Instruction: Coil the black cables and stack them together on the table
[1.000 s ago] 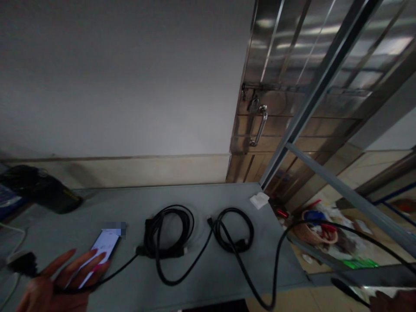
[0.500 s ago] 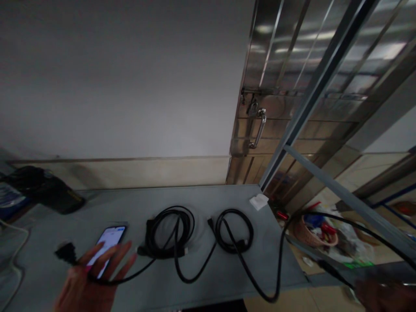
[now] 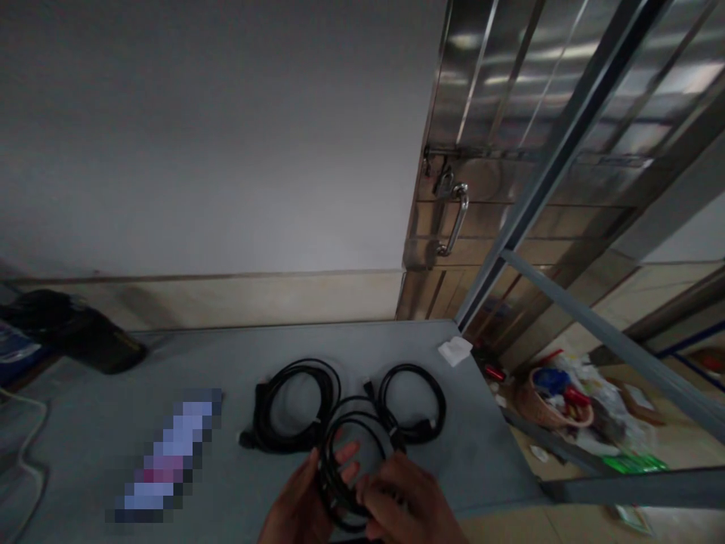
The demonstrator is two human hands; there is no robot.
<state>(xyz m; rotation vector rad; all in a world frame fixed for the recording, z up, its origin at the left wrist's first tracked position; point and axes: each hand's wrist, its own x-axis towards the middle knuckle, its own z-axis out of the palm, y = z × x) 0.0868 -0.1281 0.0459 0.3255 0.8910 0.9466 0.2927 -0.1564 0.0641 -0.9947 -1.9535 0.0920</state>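
A looped black cable point(image 3: 325, 465) is held between my two hands near the front of the table. My left hand point(image 3: 303, 499) grips the left side of the loops, with some fingertips showing inside the ring. My right hand point(image 3: 405, 499) is closed around the lower right side, and part of the cable is hidden behind its fingers. Just beyond the hands lie two more coils: a thicker coiled black cable point(image 3: 261, 415) on the left and a smaller coiled black cable point(image 3: 442, 400) on the right. Connector ends stick out from both.
A pixelated phone point(image 3: 175, 446) lies on the grey table point(image 3: 226, 355) to the left. Behind it are a dark bag-like object point(image 3: 96, 336) and a white cord point(image 3: 37, 476). A white paper scrap point(image 3: 455, 350) sits by a metal post point(image 3: 510, 234). A basket point(image 3: 529, 404) stands on the right.
My hands were wide apart with the cable stretched loosely across the table. Now they are together at the front, and that cable is gathered into loops. The phone is no longer covered.
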